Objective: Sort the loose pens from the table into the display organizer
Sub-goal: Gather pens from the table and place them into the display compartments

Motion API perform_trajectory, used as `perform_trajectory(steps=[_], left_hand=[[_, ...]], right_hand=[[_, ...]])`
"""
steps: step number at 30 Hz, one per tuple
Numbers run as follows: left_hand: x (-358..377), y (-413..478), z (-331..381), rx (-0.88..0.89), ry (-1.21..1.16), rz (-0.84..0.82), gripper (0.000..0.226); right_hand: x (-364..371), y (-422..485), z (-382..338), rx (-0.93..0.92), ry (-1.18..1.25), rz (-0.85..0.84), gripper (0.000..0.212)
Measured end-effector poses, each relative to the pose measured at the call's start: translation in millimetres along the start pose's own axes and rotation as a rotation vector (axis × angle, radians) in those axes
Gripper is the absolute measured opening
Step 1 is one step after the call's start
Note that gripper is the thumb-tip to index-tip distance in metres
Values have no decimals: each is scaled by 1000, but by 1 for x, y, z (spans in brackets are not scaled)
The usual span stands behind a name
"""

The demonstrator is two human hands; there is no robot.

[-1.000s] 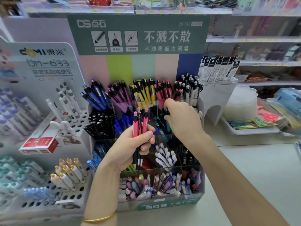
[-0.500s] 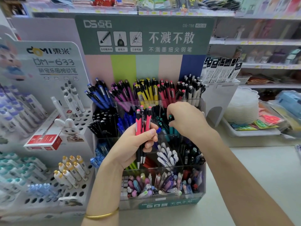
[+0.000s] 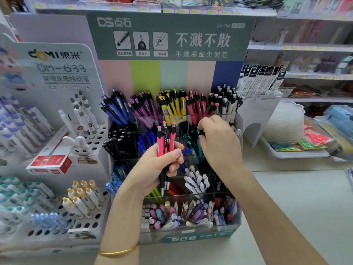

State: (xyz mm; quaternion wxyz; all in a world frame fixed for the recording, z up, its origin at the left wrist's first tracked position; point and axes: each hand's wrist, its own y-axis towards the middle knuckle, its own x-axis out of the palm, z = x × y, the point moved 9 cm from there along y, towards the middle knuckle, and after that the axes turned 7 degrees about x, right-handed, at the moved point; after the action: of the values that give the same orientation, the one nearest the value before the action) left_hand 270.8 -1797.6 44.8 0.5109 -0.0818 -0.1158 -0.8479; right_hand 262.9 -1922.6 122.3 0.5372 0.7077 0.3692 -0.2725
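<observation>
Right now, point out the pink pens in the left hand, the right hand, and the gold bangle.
pink pens (image 3: 165, 139), head view, on the pink barrels above the fingers.
right hand (image 3: 219, 142), head view, on the back of the hand.
gold bangle (image 3: 118, 251), head view, on the band across the left wrist.

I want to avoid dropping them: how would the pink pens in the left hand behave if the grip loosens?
The pink pens look stiff and light. Their smooth round barrels would probably slide down through the left hand, since they point tips down. On the table they may roll, though the clips could stop them.
</observation>
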Motion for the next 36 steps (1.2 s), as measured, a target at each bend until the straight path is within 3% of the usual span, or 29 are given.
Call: perform_trajectory(steps=[4, 9, 12, 16, 18, 23, 26, 30, 32, 36], left_hand=[[-3, 1, 2, 15, -20, -9, 15], [-5, 2, 3, 22, -39, -3, 21], [-4, 3, 3, 22, -50, -13, 22], [-4, 5, 2, 16, -34, -5, 15], [-4, 6, 1, 16, -30, -5, 11], [1, 8, 1, 6, -26, -25, 9], [2, 9, 0, 4, -25, -29, 10], [9, 10, -1, 0, -19, -78, 12], [14, 11, -1, -1, -12, -124, 13], [27, 13, 2, 10, -11, -220, 14]], right_hand=[[22, -4, -14, -210, -62, -149, 51], [39, -9, -17, -279, -231, -101, 37], [44, -12, -19, -288, -331, 10, 30], [25, -9, -8, -244, -291, 195, 13], [19, -8, 0, -206, -260, 238, 18], [35, -24, -4, -286, -267, 163, 34], [15, -21, 6, -254, -95, 217, 29], [-29, -8, 27, -11, 439, 275, 26], [-35, 0, 30, 137, 642, 146, 23], [-6, 4, 8, 267, 890, -434, 27]])
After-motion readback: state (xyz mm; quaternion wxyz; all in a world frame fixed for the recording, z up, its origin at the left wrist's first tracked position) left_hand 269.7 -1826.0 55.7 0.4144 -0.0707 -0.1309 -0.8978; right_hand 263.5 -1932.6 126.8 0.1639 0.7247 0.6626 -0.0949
